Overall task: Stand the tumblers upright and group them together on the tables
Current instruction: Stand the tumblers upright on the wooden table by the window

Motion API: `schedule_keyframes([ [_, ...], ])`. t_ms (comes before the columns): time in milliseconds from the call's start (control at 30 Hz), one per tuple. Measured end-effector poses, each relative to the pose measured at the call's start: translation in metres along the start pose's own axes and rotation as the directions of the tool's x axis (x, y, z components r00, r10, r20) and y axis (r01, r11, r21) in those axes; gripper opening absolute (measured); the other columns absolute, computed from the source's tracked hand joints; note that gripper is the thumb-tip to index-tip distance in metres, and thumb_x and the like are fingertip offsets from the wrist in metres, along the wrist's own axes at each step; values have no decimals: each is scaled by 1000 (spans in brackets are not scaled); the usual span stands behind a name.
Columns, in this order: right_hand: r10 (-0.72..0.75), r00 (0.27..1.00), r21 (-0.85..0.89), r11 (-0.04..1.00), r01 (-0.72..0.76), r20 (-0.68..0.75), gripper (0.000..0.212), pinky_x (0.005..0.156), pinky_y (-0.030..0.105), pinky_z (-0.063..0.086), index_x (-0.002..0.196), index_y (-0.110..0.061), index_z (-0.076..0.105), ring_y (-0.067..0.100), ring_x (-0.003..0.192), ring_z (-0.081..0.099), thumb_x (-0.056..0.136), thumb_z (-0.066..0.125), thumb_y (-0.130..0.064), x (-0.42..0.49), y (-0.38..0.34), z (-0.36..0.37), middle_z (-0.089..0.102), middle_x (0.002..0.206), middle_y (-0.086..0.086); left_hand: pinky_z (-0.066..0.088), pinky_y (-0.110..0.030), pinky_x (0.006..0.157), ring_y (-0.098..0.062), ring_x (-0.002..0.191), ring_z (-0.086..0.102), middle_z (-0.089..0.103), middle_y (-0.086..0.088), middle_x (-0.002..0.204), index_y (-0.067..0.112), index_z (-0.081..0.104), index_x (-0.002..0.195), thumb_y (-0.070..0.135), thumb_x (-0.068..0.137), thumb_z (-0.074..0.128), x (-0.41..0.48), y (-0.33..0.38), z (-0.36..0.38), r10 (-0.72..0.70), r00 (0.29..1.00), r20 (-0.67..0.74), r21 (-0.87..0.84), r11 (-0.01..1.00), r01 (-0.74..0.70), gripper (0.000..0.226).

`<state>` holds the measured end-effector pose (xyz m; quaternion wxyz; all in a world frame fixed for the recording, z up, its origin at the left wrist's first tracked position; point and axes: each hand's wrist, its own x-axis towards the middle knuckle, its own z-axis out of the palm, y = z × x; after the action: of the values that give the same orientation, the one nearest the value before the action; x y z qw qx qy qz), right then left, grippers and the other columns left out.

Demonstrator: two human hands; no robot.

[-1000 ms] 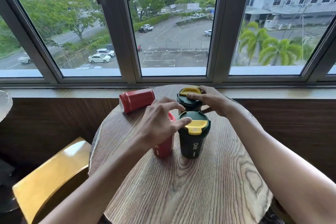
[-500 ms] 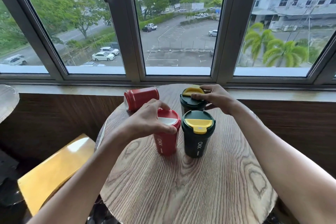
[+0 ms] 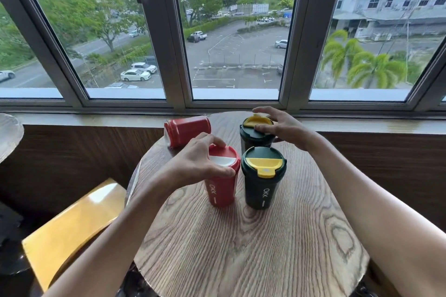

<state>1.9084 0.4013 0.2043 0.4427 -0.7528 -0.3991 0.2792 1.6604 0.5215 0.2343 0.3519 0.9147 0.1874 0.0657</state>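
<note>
On the round wooden table (image 3: 253, 248) a red tumbler (image 3: 220, 190) with a red and white lid stands upright, and my left hand (image 3: 200, 164) grips its lid from the left. Touching it on the right stands a dark green tumbler (image 3: 263, 181) with a yellow lid flap. Behind that is a second dark green tumbler (image 3: 253, 135), upright, with my right hand (image 3: 282, 128) closed over its lid. A second red tumbler (image 3: 187, 129) lies on its side at the table's far left edge.
A window sill (image 3: 362, 123) and a wood-panelled wall run just behind the table. A yellow chair seat (image 3: 72, 226) sits low at the left. The edge of another round table (image 3: 9, 132) shows at the far left.
My left hand shifted from over the front green tumbler's lid to the upright red tumbler's lid. My right hand stayed on the rear green tumbler. The view moved slightly.
</note>
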Motion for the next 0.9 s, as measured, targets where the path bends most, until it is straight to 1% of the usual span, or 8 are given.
schedule_keyframes([
  [67,11,1000,-47,999,-10,24,44,86,47,56,128,-42,53,26,110,57,88,69,-33,1,-5,2,49,129,4,36,-23,92,-10,117,46,49,8,125,25,53,125,37,71,82,0,0,0,2,1000,-3,-3,1000,-2,62],
  [233,64,991,-96,994,-53,114,56,81,48,60,129,-46,51,27,115,56,79,77,-43,4,-12,-3,47,133,2,37,-24,94,-9,115,46,49,8,123,25,55,122,36,71,82,0,-1,1,3,1000,-19,-12,1000,-3,59],
  [300,74,987,-106,993,-58,144,59,81,49,60,129,-47,50,26,116,56,77,78,-45,3,-14,-6,49,132,1,38,-24,94,-10,116,46,49,8,123,25,55,122,37,71,82,0,-1,1,6,1000,-17,-10,1000,-6,59],
  [400,84,979,-113,992,-63,187,69,83,50,59,128,-51,51,22,115,58,67,83,-50,1,-18,-7,52,131,-3,35,-21,90,-9,115,46,50,8,123,26,54,122,37,71,82,0,-1,2,14,1000,-23,4,1000,-14,59],
  [500,86,979,-149,987,-59,184,74,81,49,60,125,-52,52,23,113,59,61,87,-48,2,-20,-5,50,133,-3,34,-21,90,-9,115,46,50,8,122,26,55,122,37,71,82,0,-2,2,14,1000,-26,4,1000,-14,59],
  [667,64,988,-176,984,-39,139,74,76,50,61,128,-44,54,28,108,61,64,88,-42,3,-21,-2,51,131,1,35,-20,90,-8,115,46,50,9,122,26,55,122,37,70,82,0,-2,3,14,1000,-28,1,1000,-14,59],
  [800,70,985,-240,970,-31,155,83,81,49,60,134,-45,48,26,109,60,62,89,-43,4,-22,-2,49,134,0,37,-23,93,-9,115,47,50,9,122,26,55,123,37,70,82,0,-3,3,9,1000,-21,-6,1000,-10,60],
  [900,69,986,-273,962,-25,153,82,80,46,61,134,-43,49,25,105,62,62,90,-40,3,-24,-2,51,131,1,36,-23,93,-9,115,46,50,8,122,26,55,123,36,71,82,0,-3,2,12,1000,-21,0,1000,-12,60],
])
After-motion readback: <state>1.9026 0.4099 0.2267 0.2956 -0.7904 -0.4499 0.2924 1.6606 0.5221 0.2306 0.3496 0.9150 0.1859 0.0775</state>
